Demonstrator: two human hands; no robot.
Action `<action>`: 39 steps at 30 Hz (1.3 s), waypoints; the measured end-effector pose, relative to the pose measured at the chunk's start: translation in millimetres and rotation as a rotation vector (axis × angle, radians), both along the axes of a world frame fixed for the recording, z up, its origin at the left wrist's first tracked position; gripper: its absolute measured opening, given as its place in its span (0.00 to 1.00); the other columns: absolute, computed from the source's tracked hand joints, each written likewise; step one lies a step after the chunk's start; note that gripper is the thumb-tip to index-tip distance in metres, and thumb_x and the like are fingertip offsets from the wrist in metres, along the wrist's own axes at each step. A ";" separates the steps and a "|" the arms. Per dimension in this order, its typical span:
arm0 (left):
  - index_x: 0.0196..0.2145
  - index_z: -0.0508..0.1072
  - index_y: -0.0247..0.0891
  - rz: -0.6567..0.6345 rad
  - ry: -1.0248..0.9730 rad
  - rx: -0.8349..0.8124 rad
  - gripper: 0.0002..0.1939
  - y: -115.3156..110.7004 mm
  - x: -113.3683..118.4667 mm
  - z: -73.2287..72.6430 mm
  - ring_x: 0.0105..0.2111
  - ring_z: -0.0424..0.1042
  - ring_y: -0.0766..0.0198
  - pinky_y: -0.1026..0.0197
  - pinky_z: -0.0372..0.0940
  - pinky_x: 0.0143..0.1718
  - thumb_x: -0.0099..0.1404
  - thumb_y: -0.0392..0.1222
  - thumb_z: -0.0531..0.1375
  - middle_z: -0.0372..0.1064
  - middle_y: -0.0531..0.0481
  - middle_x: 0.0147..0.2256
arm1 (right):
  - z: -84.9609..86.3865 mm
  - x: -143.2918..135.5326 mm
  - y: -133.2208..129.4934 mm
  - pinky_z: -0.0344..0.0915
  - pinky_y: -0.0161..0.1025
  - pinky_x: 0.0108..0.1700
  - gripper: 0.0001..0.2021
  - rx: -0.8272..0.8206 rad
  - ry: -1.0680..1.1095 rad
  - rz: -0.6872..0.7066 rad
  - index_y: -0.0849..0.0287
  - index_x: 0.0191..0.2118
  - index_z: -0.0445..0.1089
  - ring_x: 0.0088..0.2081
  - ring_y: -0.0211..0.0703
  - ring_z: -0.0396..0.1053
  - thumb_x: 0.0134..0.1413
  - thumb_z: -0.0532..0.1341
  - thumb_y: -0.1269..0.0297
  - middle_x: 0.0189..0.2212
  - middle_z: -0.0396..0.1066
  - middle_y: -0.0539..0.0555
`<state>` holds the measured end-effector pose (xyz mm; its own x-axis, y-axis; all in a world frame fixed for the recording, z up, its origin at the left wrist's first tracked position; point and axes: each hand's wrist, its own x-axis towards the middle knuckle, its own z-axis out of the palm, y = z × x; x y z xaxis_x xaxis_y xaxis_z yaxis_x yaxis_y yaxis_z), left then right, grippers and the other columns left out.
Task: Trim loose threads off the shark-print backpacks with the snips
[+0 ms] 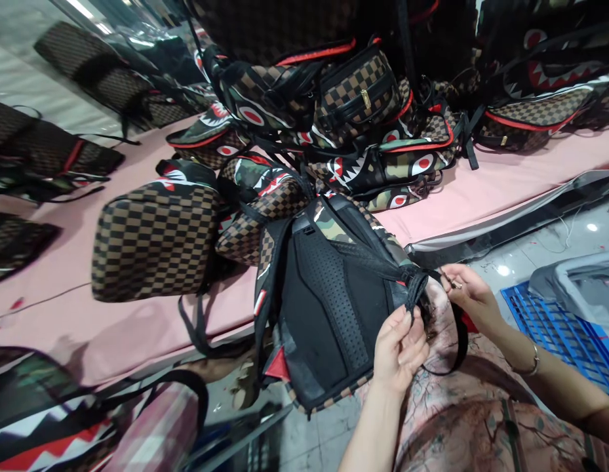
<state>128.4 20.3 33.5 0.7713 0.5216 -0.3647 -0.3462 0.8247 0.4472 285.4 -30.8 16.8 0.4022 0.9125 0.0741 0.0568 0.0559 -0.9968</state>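
Observation:
A backpack (328, 295) lies with its black padded back panel toward me, partly on the pink table edge and leaning toward my lap. Brown check and camouflage trim show along its sides. My left hand (401, 347) is closed on a bunched black strap (413, 285) at the backpack's right side. Just to the right, my right hand (471, 295) pinches a small metallic piece (451, 282), too small to name. The two hands are a short way apart, and a loop of dark strap (462, 341) hangs between them.
A pink-covered table (151, 347) carries several checked and camouflage bags, including a checked bag (151, 242) at left and a heap (358, 98) behind. At right on the floor stands a blue plastic crate (554, 334). Another person's plaid-clothed limb (157, 426) is at lower left.

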 end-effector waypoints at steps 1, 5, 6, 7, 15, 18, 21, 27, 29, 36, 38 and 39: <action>0.30 0.68 0.33 -0.048 -0.047 -0.043 0.07 0.1 -0.1 -0.4 0.09 0.36 0.84 0.77 0.42 0.09 0.57 0.40 0.60 0.51 0.62 0.16 | 1.1 -2.2 4.2 0.60 0.34 0.29 0.16 -0.035 0.083 0.038 0.57 0.44 0.63 0.27 0.36 0.61 0.52 0.57 0.54 0.28 0.64 0.49; 0.35 0.68 0.34 -0.151 0.030 -0.008 0.10 -4.9 1.9 -4.2 0.07 0.45 0.81 0.75 0.47 0.08 0.58 0.43 0.59 0.58 0.59 0.17 | 5.0 -11.1 22.4 0.55 0.32 0.24 0.13 -0.185 0.310 0.119 0.60 0.32 0.64 0.21 0.32 0.54 0.45 0.62 0.55 0.21 0.57 0.46; 0.38 0.68 0.35 -0.090 0.112 0.056 0.12 -6.7 1.6 -5.5 0.09 0.52 0.78 0.73 0.52 0.10 0.58 0.44 0.60 0.63 0.56 0.19 | 5.2 -12.8 26.2 0.55 0.31 0.23 0.13 -0.201 0.345 0.092 0.60 0.29 0.62 0.21 0.31 0.53 0.44 0.62 0.55 0.20 0.56 0.45; 0.39 0.69 0.36 -0.010 0.211 0.134 0.14 -8.4 0.7 -6.9 0.12 0.59 0.75 0.71 0.58 0.13 0.56 0.45 0.61 0.67 0.54 0.22 | 4.9 -14.1 29.6 0.54 0.31 0.23 0.14 -0.212 0.363 0.070 0.60 0.29 0.61 0.21 0.31 0.52 0.44 0.62 0.55 0.20 0.55 0.45; 0.34 0.77 0.32 0.233 0.645 0.360 0.18 -7.2 -12.7 -9.3 0.25 0.72 0.63 0.62 0.68 0.28 0.47 0.47 0.67 0.75 0.45 0.28 | -0.9 -20.5 32.2 0.62 0.35 0.32 0.12 -0.186 -0.109 0.078 0.59 0.41 0.62 0.31 0.38 0.63 0.51 0.57 0.61 0.31 0.65 0.50; 0.33 0.77 0.32 0.263 0.586 0.258 0.18 -3.7 -11.8 -4.4 0.23 0.73 0.62 0.62 0.68 0.26 0.46 0.47 0.67 0.75 0.45 0.27 | -1.3 -16.8 22.5 0.62 0.41 0.41 0.13 -0.013 -0.431 0.013 0.57 0.48 0.59 0.39 0.43 0.65 0.58 0.51 0.63 0.39 0.67 0.55; 0.33 0.77 0.33 0.297 0.567 0.220 0.18 -1.0 -11.8 -0.6 0.23 0.73 0.61 0.62 0.69 0.25 0.46 0.46 0.67 0.75 0.46 0.26 | -3.3 -7.0 13.2 0.61 0.43 0.41 0.11 0.125 -0.720 0.054 0.57 0.44 0.64 0.39 0.46 0.66 0.60 0.50 0.61 0.37 0.70 0.58; 0.32 0.77 0.32 0.327 0.566 0.242 0.16 0.8 -12.9 -0.4 0.23 0.73 0.61 0.61 0.69 0.27 0.47 0.45 0.67 0.75 0.46 0.25 | -5.2 6.1 6.6 0.60 0.44 0.39 0.11 0.094 -0.950 0.235 0.57 0.43 0.68 0.37 0.46 0.67 0.59 0.52 0.64 0.37 0.72 0.57; 0.32 0.77 0.32 0.314 0.564 0.248 0.16 0.4 -12.4 -1.0 0.23 0.73 0.61 0.61 0.69 0.27 0.47 0.45 0.67 0.75 0.46 0.25 | -4.4 5.0 8.0 0.60 0.43 0.39 0.10 0.103 -0.940 0.249 0.57 0.43 0.68 0.37 0.45 0.66 0.59 0.52 0.65 0.36 0.72 0.56; 0.33 0.77 0.33 0.343 0.582 0.288 0.16 -2.1 -13.1 -4.3 0.23 0.73 0.61 0.61 0.69 0.27 0.48 0.45 0.66 0.75 0.47 0.25 | -3.0 -1.5 13.2 0.59 0.41 0.36 0.10 0.107 -0.968 0.259 0.58 0.40 0.68 0.34 0.44 0.65 0.59 0.51 0.65 0.33 0.72 0.56; 0.33 0.77 0.33 0.345 0.585 0.300 0.15 -2.3 -13.5 -4.4 0.23 0.73 0.62 0.62 0.69 0.27 0.48 0.45 0.66 0.75 0.47 0.25 | -2.8 -1.7 12.7 0.58 0.40 0.35 0.09 0.108 -0.969 0.262 0.58 0.38 0.68 0.33 0.44 0.65 0.59 0.51 0.66 0.32 0.72 0.56; 0.33 0.76 0.33 0.344 0.586 0.300 0.15 -2.1 -13.7 -4.2 0.23 0.73 0.62 0.62 0.68 0.27 0.48 0.45 0.66 0.75 0.47 0.25 | -2.5 -1.7 12.1 0.58 0.40 0.35 0.09 0.111 -0.955 0.257 0.58 0.38 0.68 0.33 0.44 0.65 0.59 0.52 0.66 0.32 0.72 0.56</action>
